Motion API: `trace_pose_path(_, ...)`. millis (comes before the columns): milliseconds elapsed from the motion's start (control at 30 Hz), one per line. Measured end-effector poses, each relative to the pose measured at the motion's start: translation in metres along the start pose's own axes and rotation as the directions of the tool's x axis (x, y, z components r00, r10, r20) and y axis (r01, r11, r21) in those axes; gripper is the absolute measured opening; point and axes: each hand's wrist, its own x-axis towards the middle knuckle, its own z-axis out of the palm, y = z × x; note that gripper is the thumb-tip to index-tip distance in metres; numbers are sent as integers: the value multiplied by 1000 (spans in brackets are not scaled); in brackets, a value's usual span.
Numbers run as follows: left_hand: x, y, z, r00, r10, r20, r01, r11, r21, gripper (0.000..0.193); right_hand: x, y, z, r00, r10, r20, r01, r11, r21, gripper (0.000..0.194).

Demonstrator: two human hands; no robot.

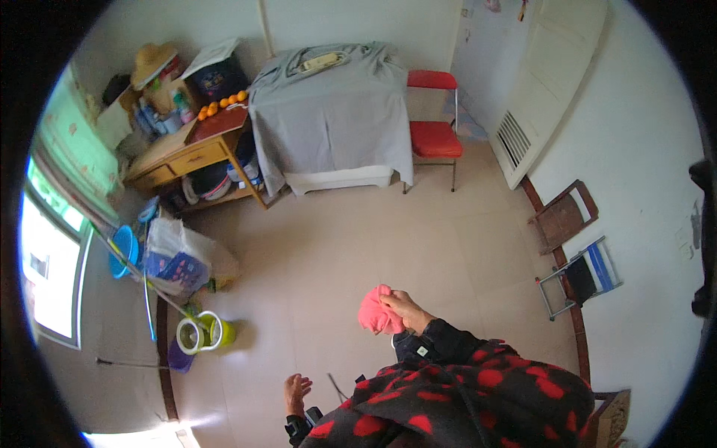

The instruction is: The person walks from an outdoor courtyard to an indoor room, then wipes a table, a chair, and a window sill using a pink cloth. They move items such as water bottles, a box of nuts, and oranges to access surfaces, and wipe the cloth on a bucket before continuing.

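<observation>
My right hand [409,311] grips a bunched pink cloth [376,312] in front of my body, above the tiled floor. Lower down and to the left, my left hand [296,391] hangs with its fingers apart and nothing in it. A dark strap is around the left wrist. A thin dark cord [337,386] shows between the left hand and my black garment with red spots. Part of the right hand's grip is hidden by the cloth's folds.
A yellow-green mop bucket [223,332], a purple bin [180,358] and a large bag [179,255] stand left. Ahead are a wooden desk [197,158], a cloth-covered piece of furniture [336,123] and a red chair [436,139]. Folded chairs [563,218] lean on the right wall.
</observation>
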Motion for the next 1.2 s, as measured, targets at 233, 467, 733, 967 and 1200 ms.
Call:
trace_pose_path(233, 81, 73, 106, 986, -62, 158, 56, 997, 44, 35, 83, -88, -116, 992, -54, -116, 68, 990, 123, 14)
trace_pose_path(467, 220, 201, 278, 965, 62, 256, -141, 941, 307, 36, 147, -143, -250, 890, -119, -441, 270, 916, 298, 12)
trace_pose_path(733, 315, 295, 481, 872, -99, 479, -223, 792, 568, 37, 240, -188, -363, 806, -141, -575, 414, 829, 376, 13)
trace_pose_path(967, 425, 366, 691, 650, 65, 757, -734, 311, 604, 22, 316, -274, -467, 727, -87, -681, 318, 922, 222, 8)
trace_pose_path(1200, 447, 432, 826, 667, 197, 718, -654, 616, 439, 25, 416, -398, -542, 743, -122, -658, 409, 861, 302, 12)
